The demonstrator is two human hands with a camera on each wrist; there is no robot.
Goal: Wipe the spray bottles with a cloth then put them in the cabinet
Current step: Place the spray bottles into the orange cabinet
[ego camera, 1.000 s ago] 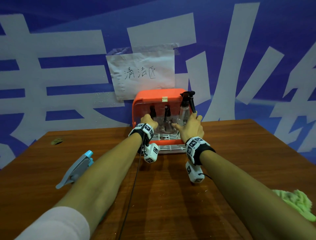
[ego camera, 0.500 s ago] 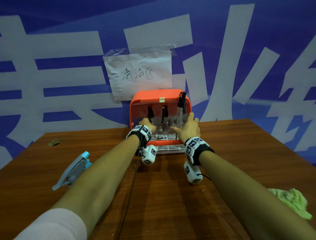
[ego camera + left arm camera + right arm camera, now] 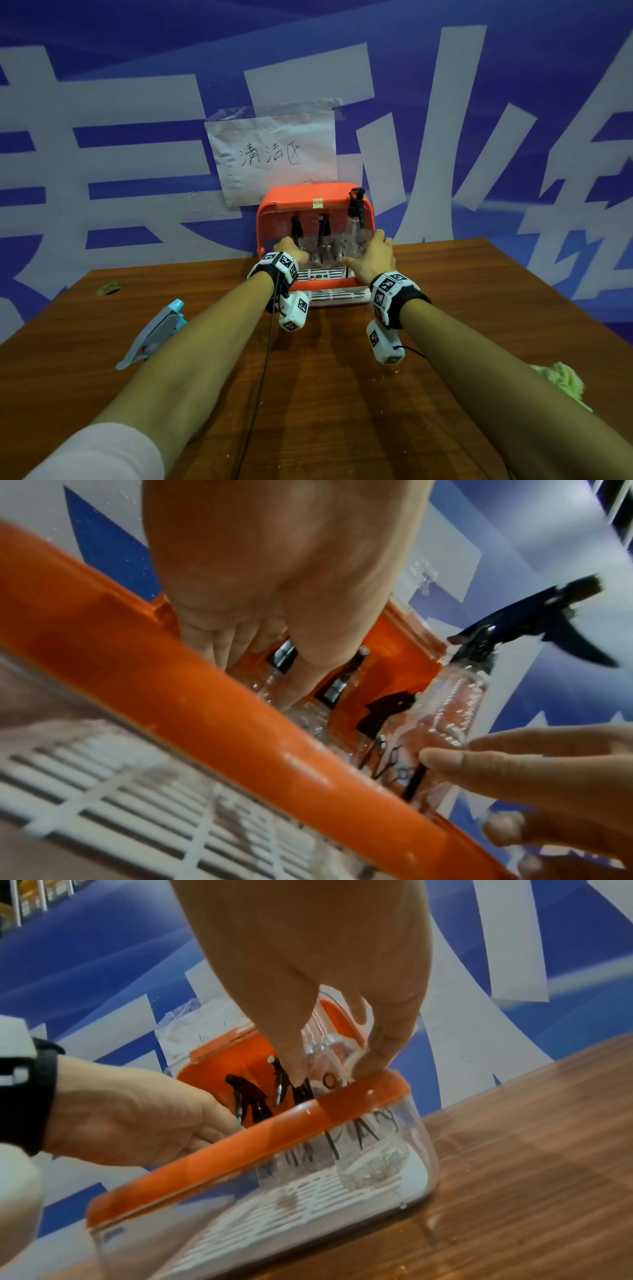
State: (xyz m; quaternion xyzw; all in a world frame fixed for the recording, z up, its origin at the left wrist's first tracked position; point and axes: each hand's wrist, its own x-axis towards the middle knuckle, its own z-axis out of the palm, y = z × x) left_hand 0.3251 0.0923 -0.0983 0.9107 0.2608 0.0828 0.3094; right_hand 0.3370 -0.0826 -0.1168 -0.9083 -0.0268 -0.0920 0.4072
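Both hands were up at the orange cabinet (image 3: 313, 197), which sat mid-frame at the far edge of the table (image 3: 479, 308) in the head view, right under a paper sign (image 3: 270, 154) taped to the blue wall. The right hand (image 3: 371, 255) had a clear spray bottle (image 3: 354, 222) pinched between thumb and fingers, low on its body, at the cabinet's right side; its black trigger head poked above the cabinet top, and its base was already down behind the clear front wall, over the white slatted tray (image 3: 308, 1204). Two more bottles, seen mostly as black trigger heads (image 3: 296, 226) and (image 3: 322, 224), stood inside, left of it. The left hand (image 3: 287, 248) reached into the left part of the opening, fingers curled around one of those bottles as far as I could tell, but the grip was mostly hidden. Green cloth (image 3: 561, 380) lay at the right edge of the frame, well away from the cabinet. A grey and blue tool (image 3: 154, 332) lay on the left.
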